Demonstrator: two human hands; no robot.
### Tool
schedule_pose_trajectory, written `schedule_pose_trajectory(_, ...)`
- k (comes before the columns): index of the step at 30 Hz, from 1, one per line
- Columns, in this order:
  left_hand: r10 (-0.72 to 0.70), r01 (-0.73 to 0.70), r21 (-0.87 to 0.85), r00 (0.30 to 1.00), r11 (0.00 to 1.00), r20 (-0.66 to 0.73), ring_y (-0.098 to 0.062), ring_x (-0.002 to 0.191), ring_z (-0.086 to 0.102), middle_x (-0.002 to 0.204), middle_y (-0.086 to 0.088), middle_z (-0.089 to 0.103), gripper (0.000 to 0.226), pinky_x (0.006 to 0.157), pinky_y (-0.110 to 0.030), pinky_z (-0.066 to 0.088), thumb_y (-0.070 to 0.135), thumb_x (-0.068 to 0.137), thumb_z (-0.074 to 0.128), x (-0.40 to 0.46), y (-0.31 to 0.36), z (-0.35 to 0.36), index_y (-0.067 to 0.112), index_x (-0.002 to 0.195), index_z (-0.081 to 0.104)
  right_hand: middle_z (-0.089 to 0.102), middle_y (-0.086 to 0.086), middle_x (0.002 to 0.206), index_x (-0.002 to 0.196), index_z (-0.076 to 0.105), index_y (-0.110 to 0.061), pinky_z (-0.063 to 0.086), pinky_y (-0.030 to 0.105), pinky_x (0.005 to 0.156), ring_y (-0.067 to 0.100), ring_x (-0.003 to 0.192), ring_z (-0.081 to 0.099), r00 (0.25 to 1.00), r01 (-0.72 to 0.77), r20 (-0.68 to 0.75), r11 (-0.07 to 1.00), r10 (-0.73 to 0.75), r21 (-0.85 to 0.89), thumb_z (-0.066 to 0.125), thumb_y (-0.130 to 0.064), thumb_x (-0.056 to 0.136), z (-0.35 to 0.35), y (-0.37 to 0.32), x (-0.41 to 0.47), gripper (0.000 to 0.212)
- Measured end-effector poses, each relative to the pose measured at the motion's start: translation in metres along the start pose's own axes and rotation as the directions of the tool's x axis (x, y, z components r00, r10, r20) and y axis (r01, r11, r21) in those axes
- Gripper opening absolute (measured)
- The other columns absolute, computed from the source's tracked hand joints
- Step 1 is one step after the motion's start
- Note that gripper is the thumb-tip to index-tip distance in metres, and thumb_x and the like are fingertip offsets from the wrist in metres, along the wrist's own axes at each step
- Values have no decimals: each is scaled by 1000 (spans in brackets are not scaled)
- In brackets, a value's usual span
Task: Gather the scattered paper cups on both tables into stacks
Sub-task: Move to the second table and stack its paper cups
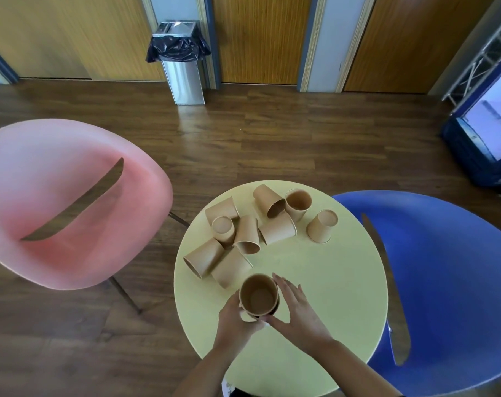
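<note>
Both my hands hold an upright brown paper cup (pixel 258 296) near the front of the round pale-yellow table (pixel 329 296). My left hand (pixel 235 319) wraps its left side and base; my right hand (pixel 298 308) cups its right side with fingers spread. A second cup's rim seems to show beneath it. Beyond it lie several more brown cups: a tipped pair (pixel 217 263) just behind, a cluster (pixel 235 227) in the middle, one upright open cup (pixel 298 203) and one upside-down cup (pixel 322 226) at the far right.
A pink chair (pixel 66 202) stands left of the table and a blue chair (pixel 449 282) right of it. A steel bin with a black liner (pixel 182 61) stands against the far wall. A dark blue stand (pixel 484 150) sits at the right edge.
</note>
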State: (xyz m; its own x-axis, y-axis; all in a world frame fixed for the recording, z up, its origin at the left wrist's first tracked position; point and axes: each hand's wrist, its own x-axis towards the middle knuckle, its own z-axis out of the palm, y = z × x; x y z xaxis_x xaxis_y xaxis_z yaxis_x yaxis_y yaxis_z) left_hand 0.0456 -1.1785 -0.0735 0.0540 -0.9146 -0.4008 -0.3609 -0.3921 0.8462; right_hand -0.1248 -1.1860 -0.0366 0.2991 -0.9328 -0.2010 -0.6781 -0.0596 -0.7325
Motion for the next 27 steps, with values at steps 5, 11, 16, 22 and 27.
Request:
schedule_pose_trajectory(5, 16, -16, -10, 1000, 1000, 1, 5, 91, 64, 103, 15, 70, 71, 75, -7, 48, 5, 52, 90, 2, -1, 1, 32, 111, 61, 9, -21, 155, 149, -1, -34, -1, 40, 120, 1, 144, -3, 995, -14, 96, 993, 25, -118, 56, -57, 84, 5, 4, 1, 89)
schedule_pose_trajectory(11, 47, -46, 14, 999, 999, -16, 2, 99, 63, 108, 14, 68, 71, 81, -11, 51, 10, 54, 90, 3, -5, 0, 34, 113, 58, 2, -23, 156, 149, -1, -37, -3, 45, 119, 4, 144, -6, 987, -71, 132, 987, 90, -141, 50, -66, 83, 7, 3, 5, 89)
schedule_pose_trajectory(16, -4, 4, -12, 1000, 1000, -6, -3, 94, 65, 105, 13, 70, 70, 78, -9, 48, 18, 52, 89, 2, -9, -11, 34, 114, 60, 27, -14, 150, 138, 38, -37, 14, 38, 117, 6, 138, 25, 981, -189, 63, 974, 182, 127, 42, -79, 75, 3, -12, 21, 76)
schedule_pose_trajectory(22, -24, 24, 6, 998, 1000, -63, -1, 99, 63, 103, 18, 68, 73, 82, -8, 46, 13, 50, 91, 2, -18, -40, 40, 108, 56, 50, 8, 133, 137, 41, -21, 35, 35, 100, 27, 122, 47, 823, -537, 98, 712, 559, 452, 49, -56, 89, 12, -38, 79, 60)
schedule_pose_trajectory(27, -33, 38, 54, 995, 998, -90, -3, 103, 61, 111, 13, 66, 79, 83, -6, 45, 18, 49, 93, 4, -31, -69, 30, 119, 57, 48, 6, 91, 107, 46, -21, 41, 56, 96, 38, 112, 53, 702, -678, 237, 527, 672, 512, 42, -66, 87, 26, -48, 119, 50)
